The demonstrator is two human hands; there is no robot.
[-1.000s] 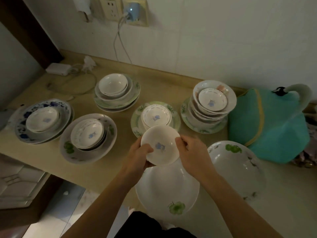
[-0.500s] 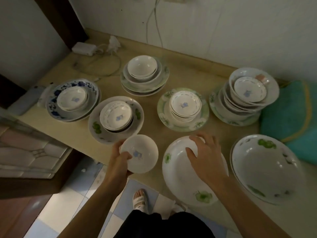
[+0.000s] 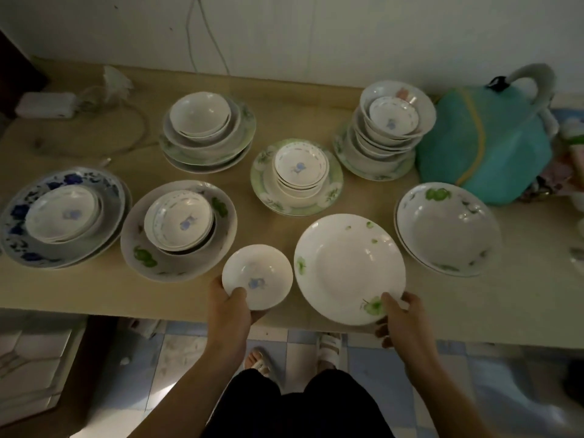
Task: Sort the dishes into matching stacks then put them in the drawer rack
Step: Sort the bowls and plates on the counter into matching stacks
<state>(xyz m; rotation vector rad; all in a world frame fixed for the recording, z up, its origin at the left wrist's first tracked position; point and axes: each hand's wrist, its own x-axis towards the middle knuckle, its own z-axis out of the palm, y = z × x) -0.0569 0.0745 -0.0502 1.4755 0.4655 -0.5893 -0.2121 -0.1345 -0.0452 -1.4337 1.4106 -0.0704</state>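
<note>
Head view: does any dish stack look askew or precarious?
Yes. The tall stack of white bowls at back right leans, its top bowls tilted and offset. The white green-leaf plate juts over the wooden counter's front edge, right hand gripping it.

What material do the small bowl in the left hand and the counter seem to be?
Small bowl: probably glazed ceramic; smooth glossy white with a printed blue motif inside. Counter: looks like matte beige laminate or wood; flat, even colour, no shine. Dim light leaves it open.
</note>
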